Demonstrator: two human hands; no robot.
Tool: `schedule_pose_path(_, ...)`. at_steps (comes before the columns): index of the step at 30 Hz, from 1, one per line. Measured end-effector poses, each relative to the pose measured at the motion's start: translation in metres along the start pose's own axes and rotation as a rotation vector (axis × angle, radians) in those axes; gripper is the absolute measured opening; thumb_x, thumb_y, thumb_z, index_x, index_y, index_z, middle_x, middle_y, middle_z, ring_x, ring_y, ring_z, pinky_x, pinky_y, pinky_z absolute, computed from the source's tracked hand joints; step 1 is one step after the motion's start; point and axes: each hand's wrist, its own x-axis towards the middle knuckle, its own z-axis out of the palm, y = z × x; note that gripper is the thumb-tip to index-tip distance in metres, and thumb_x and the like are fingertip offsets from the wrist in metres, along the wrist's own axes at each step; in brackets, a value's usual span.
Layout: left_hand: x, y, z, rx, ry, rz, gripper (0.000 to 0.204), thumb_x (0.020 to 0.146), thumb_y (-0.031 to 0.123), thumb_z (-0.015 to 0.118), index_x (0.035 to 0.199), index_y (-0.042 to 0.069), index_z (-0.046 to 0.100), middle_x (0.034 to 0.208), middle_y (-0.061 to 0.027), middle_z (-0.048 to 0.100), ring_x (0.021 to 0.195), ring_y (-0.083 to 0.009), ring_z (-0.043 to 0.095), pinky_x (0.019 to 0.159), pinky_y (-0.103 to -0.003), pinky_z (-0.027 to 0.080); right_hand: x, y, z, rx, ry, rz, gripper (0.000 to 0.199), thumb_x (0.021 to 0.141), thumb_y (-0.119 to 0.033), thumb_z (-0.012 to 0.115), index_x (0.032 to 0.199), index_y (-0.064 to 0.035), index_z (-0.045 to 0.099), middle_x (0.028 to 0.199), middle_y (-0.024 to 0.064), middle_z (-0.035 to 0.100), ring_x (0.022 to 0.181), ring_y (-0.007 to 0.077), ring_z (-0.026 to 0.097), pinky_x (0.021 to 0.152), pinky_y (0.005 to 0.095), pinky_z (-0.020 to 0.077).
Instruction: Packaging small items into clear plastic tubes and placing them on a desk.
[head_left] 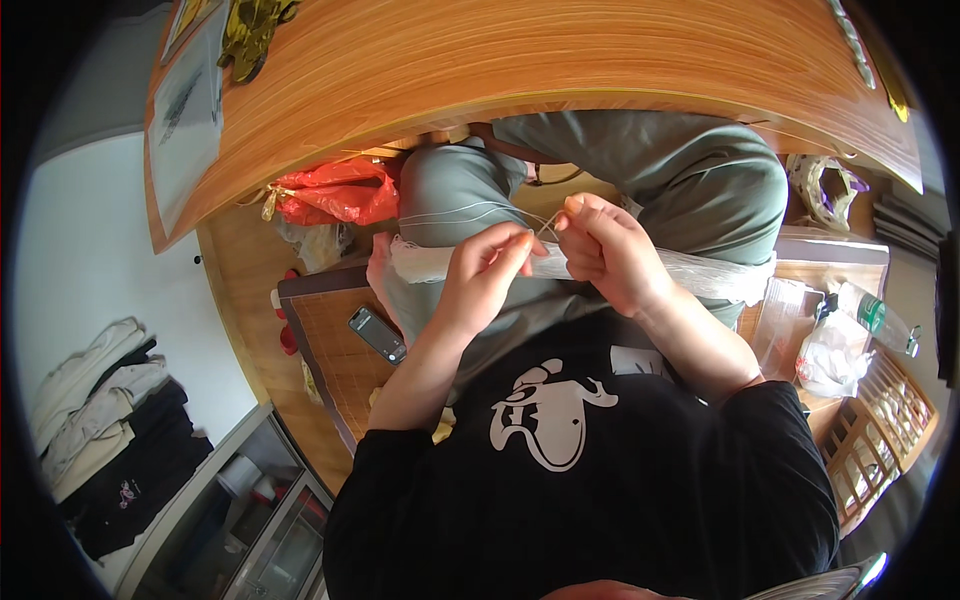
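Thin white thread [455, 212] runs in loose strands over my left knee to my fingertips. My left hand [485, 277] is closed in a pinch on it, thumb against the fingers. Close by on the right, my right hand [612, 252] also pinches the thread, with thumb and forefinger together and the other fingers curled. The strands cross in the small gap between both hands. Below them, a bundle of white thread [715, 277] stretches across my lap over the grey-green trousers, partly hidden behind my hands and wrists.
A wooden desk [520, 55] spans the far side above my knees. At left are a red plastic bag [345, 190] and a phone [377, 334] on the bench mat. A plastic bottle [880, 318], a white plastic bag [835, 358] and a slatted wooden crate [868, 440] sit at right.
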Motion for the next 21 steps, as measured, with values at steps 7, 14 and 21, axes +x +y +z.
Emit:
schedule_pose_path(7, 0.001, 0.003, 0.003, -0.218, 0.084, 0.090, 0.024, 0.097, 0.016, 0.054, 0.104, -0.002, 0.068, 0.097, -0.0097, 0.070, 0.088, -0.0137, 0.064, 0.076, -0.027, 0.050, -0.005, 0.017, 0.003, -0.843, -0.223, -0.355, 0.015, 0.097, -0.014, 0.056, 0.096, -0.0016, 0.064, 0.079, -0.0038, 0.057, 0.070, 0.0023, 0.045, 0.060, 0.0201, 0.0357)
schedule_pose_path(14, -0.004, -0.004, -0.012, -0.153, -0.093, -0.002, 0.019, 0.093, 0.017, 0.061, 0.095, 0.000, 0.068, 0.082, -0.0036, 0.067, 0.077, -0.0109, 0.061, 0.074, -0.026, 0.048, 0.005, 0.002, -0.015, -0.332, -0.120, 0.041, 0.021, 0.097, -0.021, 0.054, 0.089, -0.0030, 0.062, 0.073, -0.0037, 0.055, 0.060, 0.0046, 0.042, 0.055, 0.0216, 0.0336)
schedule_pose_path(21, 0.006, -0.003, -0.005, 0.296, 0.171, 0.487, 0.039, 0.098, 0.030, 0.048, 0.111, -0.004, 0.063, 0.093, -0.0101, 0.069, 0.068, -0.0102, 0.048, 0.063, -0.028, 0.042, -0.001, 0.021, -0.006, -0.459, -0.193, 0.092, 0.025, 0.099, -0.023, 0.051, 0.096, -0.0016, 0.063, 0.079, 0.0029, 0.062, 0.065, 0.0080, 0.055, 0.062, 0.0234, 0.0442)
